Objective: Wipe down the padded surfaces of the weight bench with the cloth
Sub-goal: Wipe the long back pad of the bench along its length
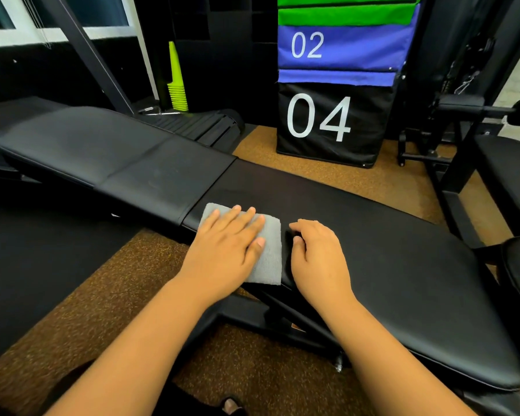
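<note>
The grey cloth (pixel 263 250) is spread flat on the long black pad (pixel 388 259) of the weight bench, at the pad's left end, just beside the seam where the second pad (pixel 108 157) begins. It is pressed down by the left hand (pixel 225 250), whose grip is released: the fingers are laid out straight across the cloth and nothing is curled round it. The right hand (pixel 318 256) is rested on the bare pad just to the right of the cloth, close to it; its fingers are loosely bent and nothing is held in them.

The coming move is judged to turn on the bench's long axis, which is seen running from upper left to lower right. The cloth is placed near the middle of that line, so unwiped padding is left on both sides: the long pad to the right, the second pad to the upper left. The left hand is the one on the cloth and would carry the stroke; a sweep to the right is blocked by the right hand unless that hand is lifted away.

The near edge of the pad is overhung slightly by the cloth's lower corner. Open floor (pixel 72 310) lies on the near side; the numbered black box (pixel 327 121) is set well beyond the far edge.
</note>
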A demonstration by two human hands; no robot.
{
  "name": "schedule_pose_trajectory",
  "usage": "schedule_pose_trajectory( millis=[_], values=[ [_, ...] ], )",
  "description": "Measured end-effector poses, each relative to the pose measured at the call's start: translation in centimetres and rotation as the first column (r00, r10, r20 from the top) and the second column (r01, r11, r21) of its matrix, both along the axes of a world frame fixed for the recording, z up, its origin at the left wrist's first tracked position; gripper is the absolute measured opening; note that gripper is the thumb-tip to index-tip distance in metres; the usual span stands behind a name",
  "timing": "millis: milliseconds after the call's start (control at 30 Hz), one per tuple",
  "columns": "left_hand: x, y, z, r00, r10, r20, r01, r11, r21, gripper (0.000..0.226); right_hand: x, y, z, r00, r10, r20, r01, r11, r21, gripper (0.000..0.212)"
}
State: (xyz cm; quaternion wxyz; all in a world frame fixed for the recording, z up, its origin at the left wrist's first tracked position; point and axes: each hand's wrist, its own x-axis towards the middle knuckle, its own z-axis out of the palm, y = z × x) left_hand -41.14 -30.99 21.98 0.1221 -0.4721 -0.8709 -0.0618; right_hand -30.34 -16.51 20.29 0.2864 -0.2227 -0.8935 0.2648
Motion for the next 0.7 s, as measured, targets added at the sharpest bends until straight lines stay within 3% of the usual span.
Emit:
schedule_pose_trajectory(
  millis=[133,300,333,400,467,533,633,700],
  values=[
    [-0.9,2.0,0.7,0.999,-0.046,-0.011,0.045,0.998,-0.049,0.055,0.3,0.1,0.2,0.990,-0.050,-0.129,0.030,0.988,-0.154,0.028],
    [-2.1,5.1,1.6,0.988,-0.121,0.097,0.136,0.977,-0.163,0.051,0.3,0.3,0.7,0.970,-0.109,-0.219,0.037,0.951,-0.307,0.025],
    [-2.4,5.2,1.8,0.978,-0.143,0.149,0.163,0.978,-0.129,0.050,0.2,0.4,0.7,0.965,-0.118,-0.233,0.038,0.946,-0.321,0.026],
    [-2.6,4.7,2.3,0.935,-0.207,0.288,0.188,0.978,0.095,0.047,0.3,0.4,0.9,0.959,-0.124,-0.256,0.034,0.943,-0.330,0.027],
    [-2.6,3.2,2.9,0.904,-0.256,0.343,0.135,0.931,0.339,0.044,0.3,0.3,1.3,0.959,-0.102,-0.263,0.021,0.955,-0.296,0.027],
    [-2.6,1.1,3.2,0.942,-0.198,0.273,0.058,0.892,0.449,0.039,0.0,0.2,1.6,0.967,-0.033,-0.252,-0.020,0.979,-0.204,0.026],
    [-2.7,-2.1,2.9,0.990,-0.067,0.125,0.005,0.898,0.440,0.029,-1.4,-0.3,2.3,0.970,0.167,-0.177,-0.171,0.985,-0.007,0.028],
    [-2.6,-3.5,2.4,0.997,-0.005,0.082,-0.027,0.923,0.384,0.025,-2.9,-0.7,2.7,0.944,0.326,-0.044,-0.321,0.943,0.093,0.038]
  ],
)
